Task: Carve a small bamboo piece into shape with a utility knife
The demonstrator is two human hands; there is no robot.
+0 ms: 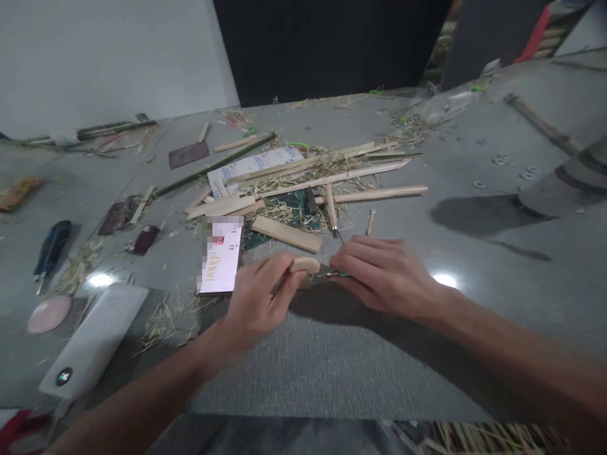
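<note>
My left hand (258, 303) grips a short pale bamboo piece (305, 265) just above a grey cloth mat (322, 366). Close to its right, my right hand (379, 275) pinches a thin tool with a green-tinted shaft (334, 274), its tip pointing at the bamboo piece. Both hands meet near the mat's far edge. Just beyond them lie a flat wooden slat (287, 234) and a carving tool with a wooden handle (331, 208).
A phone (221, 256) lies left of my hands, a white power bank (92, 341) and a pink disc (49, 314) further left. Bamboo strips and shavings (332, 170) pile up behind. A blue-handled tool (51, 248) lies far left; washers (502, 161) are scattered at right.
</note>
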